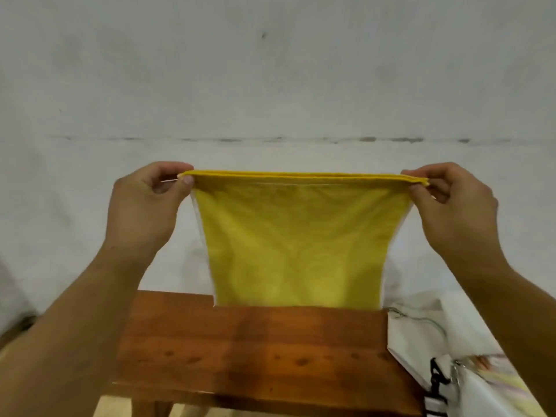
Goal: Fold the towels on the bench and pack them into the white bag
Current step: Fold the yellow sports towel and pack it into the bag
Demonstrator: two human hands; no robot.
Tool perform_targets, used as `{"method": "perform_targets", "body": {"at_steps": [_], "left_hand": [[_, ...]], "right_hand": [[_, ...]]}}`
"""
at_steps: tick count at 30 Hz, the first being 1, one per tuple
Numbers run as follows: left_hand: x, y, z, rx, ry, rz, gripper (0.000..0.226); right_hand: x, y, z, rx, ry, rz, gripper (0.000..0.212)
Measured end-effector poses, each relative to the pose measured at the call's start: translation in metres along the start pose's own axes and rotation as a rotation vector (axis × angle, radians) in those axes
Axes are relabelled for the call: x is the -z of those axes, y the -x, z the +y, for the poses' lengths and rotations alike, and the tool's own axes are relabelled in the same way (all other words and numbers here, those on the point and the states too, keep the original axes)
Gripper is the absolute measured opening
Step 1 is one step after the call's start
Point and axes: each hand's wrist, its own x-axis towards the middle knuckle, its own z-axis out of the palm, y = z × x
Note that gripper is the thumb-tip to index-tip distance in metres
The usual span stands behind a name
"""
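both hands [147,203] at yellow towel [298,245] top corners

Matt yellow cloth towel [296,245]; glossy varnished wooden bench [255,356]; smooth white bag [469,383] with metal zip.

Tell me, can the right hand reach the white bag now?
Likely yes, once it lets go: the right hand pinches a top corner of the yellow towel, and the white bag lies below it with nothing between.

- The towel [296,236] hangs above the worktop [255,350], its lower edge at the far side.
- The bag [436,356] lies at the worktop's right end (partly over the edge).
- A wall [270,70] stands behind.
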Motion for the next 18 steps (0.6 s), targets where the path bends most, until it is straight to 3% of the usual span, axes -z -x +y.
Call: {"method": "perform_targets", "body": {"at_steps": [3, 7, 9, 13, 16, 18], "left_hand": [[0.016, 0.017, 0.008, -0.002, -0.006, -0.012, 0.013], [0.029, 0.070, -0.018, 0.049, -0.091, -0.123, 0.014], [0.032, 0.112, -0.047, 0.151, -0.196, -0.261, 0.017], [0.035, 0.200, -0.122, 0.335, -0.412, -0.574, 0.035], [0.033, 0.236, -0.162, 0.330, -0.473, -0.722, 0.056], [0.031, 0.247, -0.164, 0.306, -0.477, -0.772, 0.044]], "right_hand": [[0.009, 0.016, -0.010, 0.015, -0.031, 0.004, 0.017], [0.017, 0.074, 0.015, -0.086, 0.047, -0.112, 0.019], [0.021, 0.119, 0.041, -0.195, 0.137, -0.213, 0.017], [0.025, 0.219, 0.096, -0.419, 0.302, -0.489, 0.039], [0.031, 0.262, 0.128, -0.540, 0.333, -0.619, 0.055], [0.037, 0.274, 0.142, -0.551, 0.355, -0.656, 0.053]]}}
